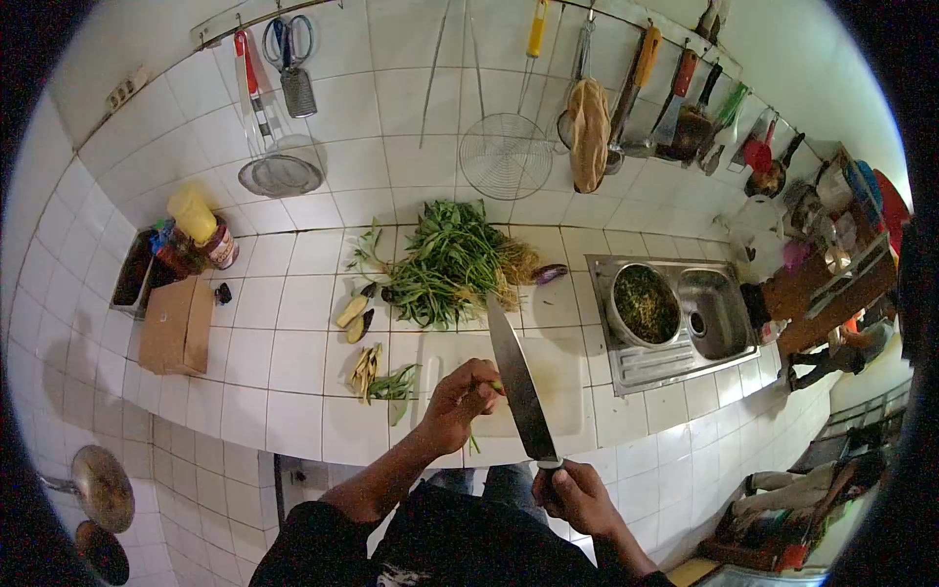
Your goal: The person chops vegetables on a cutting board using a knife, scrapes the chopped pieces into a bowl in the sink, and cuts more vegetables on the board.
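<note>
My right hand (pixel 575 497) is wrapped round the handle of a large knife (pixel 522 386), its blade pointing up and away over a white cutting board (pixel 562 391). Beside the blade, my left hand (pixel 462 403) pinches a small green piece of vegetable (pixel 497 386). Behind the board lies a heap of leafy greens (pixel 445 259) with roots at its right end, next to a purple eggplant (pixel 550 274). Left of the board are cut eggplant pieces (pixel 353 311), pale strips (pixel 365 372) and a few loose leaves (pixel 393 383).
A metal bowl of chopped greens (pixel 646 305) stands on the steel sink (pixel 719 318) at the right. At the left are a cardboard box (pixel 176 328) and jars. Utensils hang along the tiled wall. Other people (pixel 807 489) are at the far right.
</note>
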`<act>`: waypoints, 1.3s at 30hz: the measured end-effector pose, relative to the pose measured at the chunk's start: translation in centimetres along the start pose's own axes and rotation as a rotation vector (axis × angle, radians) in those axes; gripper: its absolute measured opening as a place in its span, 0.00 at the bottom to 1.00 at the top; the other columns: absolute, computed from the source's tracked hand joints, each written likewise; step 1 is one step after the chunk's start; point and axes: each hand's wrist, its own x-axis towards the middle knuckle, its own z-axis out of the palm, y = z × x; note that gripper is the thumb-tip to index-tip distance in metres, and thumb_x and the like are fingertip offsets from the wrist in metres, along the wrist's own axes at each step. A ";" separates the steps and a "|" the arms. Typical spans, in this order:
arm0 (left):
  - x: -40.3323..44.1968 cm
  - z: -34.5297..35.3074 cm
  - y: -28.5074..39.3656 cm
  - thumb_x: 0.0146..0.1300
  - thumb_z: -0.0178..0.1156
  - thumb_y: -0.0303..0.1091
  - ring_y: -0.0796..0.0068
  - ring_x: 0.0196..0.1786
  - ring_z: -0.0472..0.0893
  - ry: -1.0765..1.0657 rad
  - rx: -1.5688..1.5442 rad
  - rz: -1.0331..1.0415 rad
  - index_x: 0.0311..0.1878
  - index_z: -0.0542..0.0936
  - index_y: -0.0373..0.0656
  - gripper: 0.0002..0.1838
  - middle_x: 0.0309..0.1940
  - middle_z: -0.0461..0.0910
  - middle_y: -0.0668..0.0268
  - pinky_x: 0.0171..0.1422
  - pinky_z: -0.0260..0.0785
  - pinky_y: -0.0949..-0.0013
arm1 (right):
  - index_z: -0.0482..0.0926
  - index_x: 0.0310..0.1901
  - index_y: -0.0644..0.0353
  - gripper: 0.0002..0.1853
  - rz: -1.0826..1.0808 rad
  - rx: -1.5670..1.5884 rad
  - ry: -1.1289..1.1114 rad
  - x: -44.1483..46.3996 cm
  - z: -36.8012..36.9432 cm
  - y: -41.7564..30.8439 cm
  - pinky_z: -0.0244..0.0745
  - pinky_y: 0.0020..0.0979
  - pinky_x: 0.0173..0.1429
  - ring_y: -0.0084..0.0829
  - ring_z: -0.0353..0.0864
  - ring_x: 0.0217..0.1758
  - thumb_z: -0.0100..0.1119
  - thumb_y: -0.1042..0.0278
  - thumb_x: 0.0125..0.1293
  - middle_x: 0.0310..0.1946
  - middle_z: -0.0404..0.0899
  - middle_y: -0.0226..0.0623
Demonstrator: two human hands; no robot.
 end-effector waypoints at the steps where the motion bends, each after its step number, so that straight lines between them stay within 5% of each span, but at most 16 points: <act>1: 0.0 -0.1 -0.1 0.75 0.52 0.39 0.81 0.34 0.66 -0.003 0.032 0.039 0.46 0.72 0.43 0.09 0.33 0.66 0.71 0.36 0.60 0.75 | 0.75 0.36 0.64 0.31 0.020 -0.005 -0.001 -0.1 -0.1 0.3 0.55 0.22 0.22 0.17 0.63 0.19 0.46 0.35 0.72 0.21 0.69 0.28; 16: 2.2 0.1 2.1 0.64 0.62 0.22 0.68 0.43 0.78 -0.038 0.522 0.307 0.42 0.80 0.39 0.05 0.38 0.79 0.60 0.46 0.70 0.67 | 0.75 0.38 0.64 0.29 0.074 -0.002 -0.020 -0.4 -1.5 -0.1 0.62 0.24 0.33 0.18 0.65 0.29 0.46 0.39 0.74 0.26 0.71 0.26; 39: 3.1 0.1 2.3 0.67 0.60 0.25 0.74 0.39 0.77 -0.073 0.510 0.221 0.43 0.82 0.36 0.05 0.38 0.78 0.62 0.43 0.69 0.70 | 0.75 0.41 0.64 0.25 0.077 0.025 -0.050 0.1 -3.2 -0.4 0.61 0.22 0.32 0.16 0.64 0.29 0.49 0.44 0.74 0.27 0.71 0.24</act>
